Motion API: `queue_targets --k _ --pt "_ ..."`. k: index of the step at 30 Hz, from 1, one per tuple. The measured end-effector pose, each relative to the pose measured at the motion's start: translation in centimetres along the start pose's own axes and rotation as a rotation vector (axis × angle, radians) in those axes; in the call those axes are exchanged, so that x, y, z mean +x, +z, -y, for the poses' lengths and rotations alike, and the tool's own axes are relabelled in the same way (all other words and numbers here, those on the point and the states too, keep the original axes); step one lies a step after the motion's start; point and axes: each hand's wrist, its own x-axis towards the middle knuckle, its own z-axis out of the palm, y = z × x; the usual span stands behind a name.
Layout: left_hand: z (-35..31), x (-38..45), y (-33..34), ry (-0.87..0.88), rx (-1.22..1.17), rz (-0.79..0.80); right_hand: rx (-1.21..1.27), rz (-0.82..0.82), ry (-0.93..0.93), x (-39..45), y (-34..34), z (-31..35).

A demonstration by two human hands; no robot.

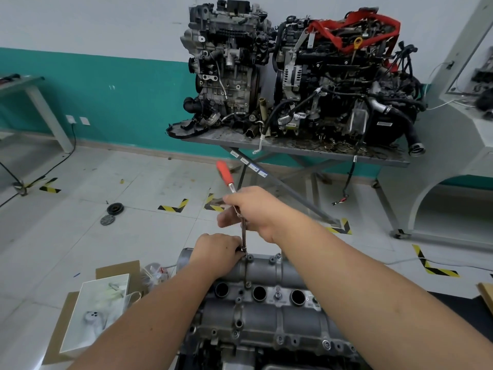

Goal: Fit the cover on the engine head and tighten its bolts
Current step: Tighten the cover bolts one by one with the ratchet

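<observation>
1. Cover [262, 297] sits on the engine head at the bottom middle of your view, grey metal with three round holes [259, 293] in a row across its top.
2. Bolts [250, 257] stand along the far edge of the cover; whether they are tight cannot be told.
3. Your left hand [216, 253] rests on the far left end of the cover, its fingers curled and pinching the lower end of the tool right at one of those bolts.
4. Your right hand [252, 213] is above the cover's far edge, fingers wrapped round the shaft of the tool.
5. That tool is a screwdriver [234, 201] with a long metal shaft and a red handle; it rises from the far edge of the cover and leans away to the left, the handle well above your right hand.
6. Left of the cover, on the floor, lies flattened cardboard [118, 269] with a white box [93, 311] on it.
7. Farther left and beyond the cover, two dark round discs [112, 213] lie on the tiled floor near yellow-and-black tape marks [174, 206].
8. Well beyond the cover, against the teal and white wall, a metal table [293, 148] carries two whole engines [293, 76], side by side, the right one draped with a red strap [354, 30].
</observation>
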Motion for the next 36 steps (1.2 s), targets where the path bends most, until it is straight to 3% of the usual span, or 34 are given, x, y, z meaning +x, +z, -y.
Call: queue_targets --k 4,7,11,14,16,17,21,24,36 --pt "0.0 0.0 0.0 -0.007 -0.016 -0.024 0.690 -0.051 -0.014 0.9 0.0 -2.0" --pt "0.0 0.0 0.0 -0.014 -0.009 -0.022 0.831 -0.183 -0.150 1.5 -0.3 -3.3" --pt "-0.1 0.1 -0.2 -0.033 -0.008 -0.014 0.226 -0.318 -0.502 1.9 0.1 -5.9" --pt "-0.2 0.1 0.3 -0.052 -0.168 0.039 -0.615 -0.567 -1.064 3.0 -0.3 -7.1" --pt "-0.1 0.2 0.7 -0.043 -0.101 0.028 -0.989 -0.595 -1.249 3.5 -0.5 -6.9" --pt "-0.2 0.3 0.6 -0.019 0.005 -0.010 -1.071 -0.578 -1.235 3.4 -0.4 -6.5" --pt "0.1 0.2 0.3 -0.017 -0.020 -0.030 -1.284 -0.557 -1.021 2.0 -1.3 -4.9" --pt "-0.1 0.2 -0.1 -0.011 0.006 -0.016 -1.388 -0.368 -0.789 0.8 -1.9 -3.7" --pt "-0.1 0.0 -0.2 -0.021 -0.009 0.020 -1.335 -0.196 -0.622 0.5 -1.6 -1.6"
